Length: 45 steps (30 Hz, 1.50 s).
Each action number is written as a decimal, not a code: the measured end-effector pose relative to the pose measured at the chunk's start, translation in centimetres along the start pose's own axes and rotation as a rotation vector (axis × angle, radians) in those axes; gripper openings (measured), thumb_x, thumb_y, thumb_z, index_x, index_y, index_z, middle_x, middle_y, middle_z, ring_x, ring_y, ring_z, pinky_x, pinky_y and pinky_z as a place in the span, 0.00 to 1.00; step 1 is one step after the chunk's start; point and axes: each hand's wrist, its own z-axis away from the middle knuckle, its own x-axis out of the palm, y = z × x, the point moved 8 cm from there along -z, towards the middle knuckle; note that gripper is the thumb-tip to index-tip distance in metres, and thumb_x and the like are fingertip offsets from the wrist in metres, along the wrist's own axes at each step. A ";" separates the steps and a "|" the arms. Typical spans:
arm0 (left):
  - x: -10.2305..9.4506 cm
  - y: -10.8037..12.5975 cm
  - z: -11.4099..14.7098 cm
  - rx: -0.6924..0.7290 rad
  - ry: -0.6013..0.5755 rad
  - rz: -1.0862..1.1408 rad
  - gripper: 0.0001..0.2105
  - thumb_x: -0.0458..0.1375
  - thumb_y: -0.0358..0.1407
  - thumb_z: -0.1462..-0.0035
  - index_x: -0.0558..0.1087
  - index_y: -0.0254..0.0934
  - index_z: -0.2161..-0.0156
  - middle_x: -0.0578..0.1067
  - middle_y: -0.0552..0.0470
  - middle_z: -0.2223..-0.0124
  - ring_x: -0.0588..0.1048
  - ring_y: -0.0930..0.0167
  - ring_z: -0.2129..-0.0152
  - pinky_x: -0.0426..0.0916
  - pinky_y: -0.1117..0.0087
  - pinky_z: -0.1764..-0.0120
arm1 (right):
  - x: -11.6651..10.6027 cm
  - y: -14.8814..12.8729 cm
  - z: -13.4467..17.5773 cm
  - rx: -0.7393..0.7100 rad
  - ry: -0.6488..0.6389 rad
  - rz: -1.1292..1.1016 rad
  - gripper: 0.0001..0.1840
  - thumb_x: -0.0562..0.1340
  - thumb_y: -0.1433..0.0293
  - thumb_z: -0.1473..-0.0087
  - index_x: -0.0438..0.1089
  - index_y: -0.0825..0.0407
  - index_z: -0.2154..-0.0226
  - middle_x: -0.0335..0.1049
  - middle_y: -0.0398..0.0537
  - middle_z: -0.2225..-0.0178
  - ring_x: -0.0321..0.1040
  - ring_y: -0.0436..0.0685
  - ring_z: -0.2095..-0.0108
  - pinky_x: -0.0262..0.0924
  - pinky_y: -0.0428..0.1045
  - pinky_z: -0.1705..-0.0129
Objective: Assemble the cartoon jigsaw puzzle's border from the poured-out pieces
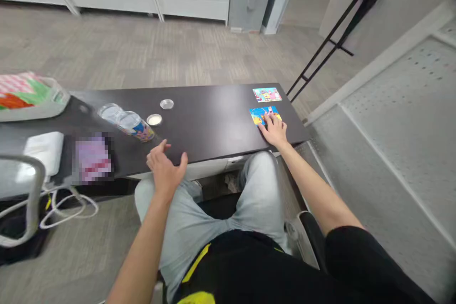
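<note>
a: where's the right hand (274, 130)?
b: on the blue card (255, 115), near the right end of the desk (206, 123). the fingers are spread over the card's near side, laid on it and not curled around it.
a: and where does the card lie?
b: on the dark desktop, just nearer the person than a pink and pale blue card (267, 94).
a: what about the left hand (164, 168)?
b: at the near edge of the desk, thumb and fingers parted, clasping nothing. i can't tell if it touches the top.
a: what's nearest to it?
b: a clear tube (143, 131) with a colourful print, just beyond the fingertips. a second tube (109, 112) is beside it, blurred.
a: anything round there?
b: a white disc (154, 119) just right of the printed tube, and a clear lid (166, 104) a bit further off.
a: and to the left?
b: a pixelated purple thing (93, 157), a white box (43, 154), and a basket (59, 99) at the far left, with red and green stuff in it.
</note>
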 end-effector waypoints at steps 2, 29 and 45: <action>1.4 1.6 -1.6 0.072 -0.074 0.013 0.40 0.52 0.58 0.21 0.73 0.34 0.18 0.82 0.26 0.22 0.77 0.38 0.21 0.68 0.36 0.14 | 0.4 -0.1 0.4 -0.024 -0.006 -0.008 0.42 0.56 0.49 0.11 0.66 0.48 0.07 0.58 0.65 0.05 0.54 0.75 0.07 0.48 0.75 0.08; 3.7 3.5 -2.7 0.054 -0.151 -0.159 0.48 0.56 0.65 0.19 0.66 0.39 0.07 0.69 0.30 0.09 0.63 0.39 0.09 0.61 0.33 0.11 | 0.7 -11.6 -8.5 -0.193 -0.094 0.044 0.41 0.48 0.48 0.09 0.74 0.44 0.11 0.67 0.63 0.10 0.62 0.78 0.11 0.44 0.77 0.07; 3.4 3.9 -10.2 -0.126 -0.261 -0.091 0.56 0.73 0.68 0.27 0.65 0.40 0.08 0.69 0.26 0.11 0.70 0.36 0.15 0.63 0.42 0.14 | 3.2 -17.7 3.3 -0.335 -0.013 -0.088 0.38 0.53 0.50 0.09 0.73 0.56 0.16 0.71 0.72 0.16 0.67 0.81 0.18 0.60 0.71 0.15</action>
